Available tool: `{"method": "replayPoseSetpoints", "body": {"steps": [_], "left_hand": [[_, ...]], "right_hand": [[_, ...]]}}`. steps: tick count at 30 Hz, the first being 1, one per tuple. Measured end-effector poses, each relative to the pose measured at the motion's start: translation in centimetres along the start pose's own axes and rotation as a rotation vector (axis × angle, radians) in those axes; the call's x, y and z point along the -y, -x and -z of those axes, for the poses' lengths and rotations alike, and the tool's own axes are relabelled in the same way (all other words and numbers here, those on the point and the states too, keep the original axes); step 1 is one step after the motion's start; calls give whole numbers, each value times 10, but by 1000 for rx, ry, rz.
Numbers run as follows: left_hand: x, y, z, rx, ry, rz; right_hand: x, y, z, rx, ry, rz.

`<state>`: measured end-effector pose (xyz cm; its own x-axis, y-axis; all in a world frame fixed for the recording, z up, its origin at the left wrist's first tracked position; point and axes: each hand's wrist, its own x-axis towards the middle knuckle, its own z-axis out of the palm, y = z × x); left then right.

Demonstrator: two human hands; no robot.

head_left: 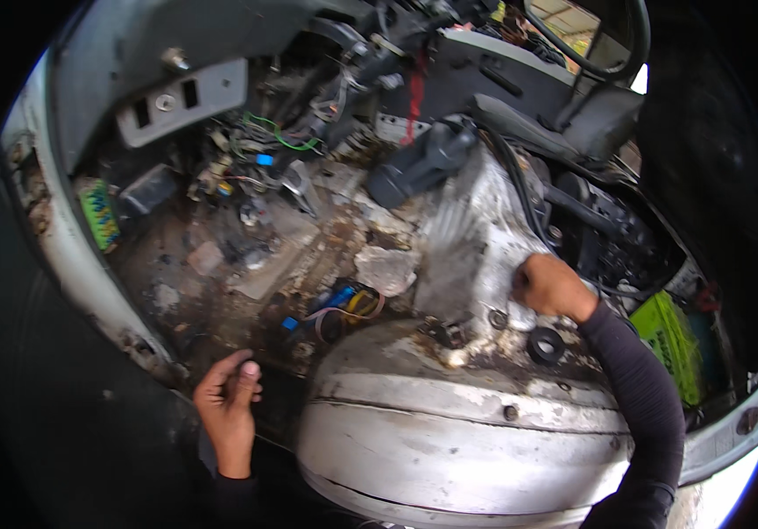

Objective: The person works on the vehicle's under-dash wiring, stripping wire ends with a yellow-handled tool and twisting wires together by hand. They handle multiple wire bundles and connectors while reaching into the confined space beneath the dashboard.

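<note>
Observed, inside a vehicle cab, right hand (555,286) at the lower right part of a silver-coated floor hump (485,220), fingers curled inward. Cannot tell the grip as clenched or grasping, owing to blur and fingertips hidden from view; cannot confirm contact with the hump either. Located hump right of centre, running from beside a dark grey plastic shroud (419,167) down toward a rounded white metal housing (458,441) in the foreground. Noted black rubber ring (546,346) lying flat at the back of the housing, near the right hand and below it. Found left hand (231,401) released at lower left, thumb and fingers apart, near the pale door sill (88,273) and left of the housing. Recorded wire bundle (352,304) with blue and yellow parts on the dirty, worn cab floor (159,256), between left hand and hump. Noted also, toward the upper left, loose wiring with a green strand (278,132), grey switch panel (183,101) and green fuse box (97,212); above the shroud, hanging red strap (416,93). Observed at right dark engine parts (608,229) in an opening and, below, lime-green package (665,344) beside the right sleeve (648,388).
</note>
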<state>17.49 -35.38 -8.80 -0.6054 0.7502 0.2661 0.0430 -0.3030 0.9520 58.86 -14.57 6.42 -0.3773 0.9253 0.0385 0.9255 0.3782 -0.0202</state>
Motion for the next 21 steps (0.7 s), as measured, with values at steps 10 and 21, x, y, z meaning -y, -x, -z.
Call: {"method": "replayPoseSetpoints", "body": {"steps": [10,21], "left_hand": [[-72,-94,-68,110,-25,-299],[-106,-255,-175,170,-256,-634]], "right_hand": [[107,-79,89,-269,-810,356],[190,-213,65,-519,-1392,392]]}}
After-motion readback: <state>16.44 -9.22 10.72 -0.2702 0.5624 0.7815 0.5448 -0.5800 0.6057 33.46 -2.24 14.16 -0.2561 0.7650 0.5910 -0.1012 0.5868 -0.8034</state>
